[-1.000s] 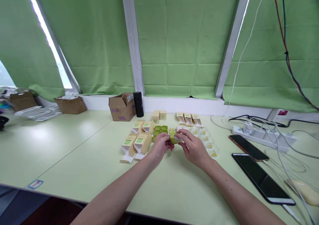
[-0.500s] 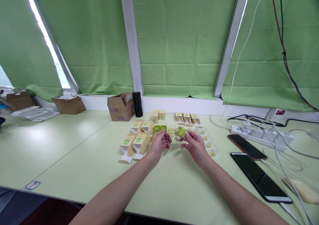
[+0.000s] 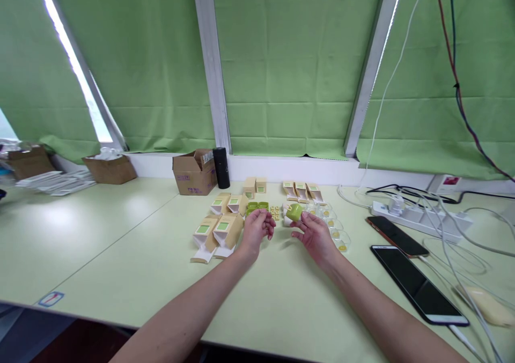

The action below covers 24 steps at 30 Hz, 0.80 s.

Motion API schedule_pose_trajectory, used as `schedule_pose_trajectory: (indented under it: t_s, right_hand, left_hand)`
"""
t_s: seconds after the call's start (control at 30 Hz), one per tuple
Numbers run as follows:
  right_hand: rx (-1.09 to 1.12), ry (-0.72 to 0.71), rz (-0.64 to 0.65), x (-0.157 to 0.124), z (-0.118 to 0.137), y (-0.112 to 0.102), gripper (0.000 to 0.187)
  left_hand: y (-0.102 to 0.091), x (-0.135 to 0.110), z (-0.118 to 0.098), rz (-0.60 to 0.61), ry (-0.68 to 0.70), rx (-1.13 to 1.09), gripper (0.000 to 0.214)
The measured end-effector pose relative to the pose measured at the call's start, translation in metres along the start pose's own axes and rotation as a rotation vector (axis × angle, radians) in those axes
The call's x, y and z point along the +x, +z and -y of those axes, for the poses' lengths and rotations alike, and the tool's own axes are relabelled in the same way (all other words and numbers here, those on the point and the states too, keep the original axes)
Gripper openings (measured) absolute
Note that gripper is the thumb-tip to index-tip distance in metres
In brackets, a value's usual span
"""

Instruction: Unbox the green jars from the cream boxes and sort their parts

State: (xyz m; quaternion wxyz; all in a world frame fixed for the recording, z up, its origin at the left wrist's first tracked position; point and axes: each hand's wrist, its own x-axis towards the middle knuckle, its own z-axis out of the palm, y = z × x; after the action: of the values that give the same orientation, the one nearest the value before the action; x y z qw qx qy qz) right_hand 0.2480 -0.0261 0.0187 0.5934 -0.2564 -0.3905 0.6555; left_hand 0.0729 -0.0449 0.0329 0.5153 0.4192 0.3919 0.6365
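My right hand (image 3: 316, 237) grips a small rounded olive-green case (image 3: 295, 212) between thumb and fingers, lifted above the table. My left hand (image 3: 257, 229) is curled with thumb and fingertips close together; whatever it holds, if anything, is too small or hidden. Behind it sit more green cases (image 3: 257, 206), partly covered by the hand. Small yellow pieces (image 3: 274, 213) lie in rows between the hands. A white object (image 3: 286, 221) stands behind the held case. Clear plastic containers (image 3: 335, 224) with yellow bits lie right of my right hand.
Opened cardboard packages (image 3: 228, 229) stand left of my hands; more small boxes (image 3: 301, 191) are behind. A carton (image 3: 195, 174) and black cylinder (image 3: 221, 168) stand by the wall. Right are phones (image 3: 418, 285), a power strip (image 3: 414, 222) and loose white cables.
The case in my right hand has turned slightly, and its pale loop shows less. My left fingertips have drawn closer together. Both hands stay in about the same place.
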Motion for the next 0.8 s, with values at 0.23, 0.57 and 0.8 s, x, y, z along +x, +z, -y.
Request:
schedule_pose_trajectory:
  t_s: [0.23, 0.57, 0.8]
  right_hand:
    - [-0.381, -0.259, -0.061, -0.005, -0.003, 0.008, 0.056]
    - [-1.074, -0.761, 0.039, -0.015, -0.005, 0.004, 0.026]
    - [-1.423, -0.98, 0.056, -0.015, -0.003, 0.001, 0.028]
  left_hand:
    - [0.006, -0.004, 0.0, -0.059, 0.286, 0.184, 0.036]
    - [0.011, -0.023, -0.008, 0.045, 0.51, 0.532, 0.03]
    - [0.01, -0.022, -0.003, 0.137, 0.496, 0.62, 0.034]
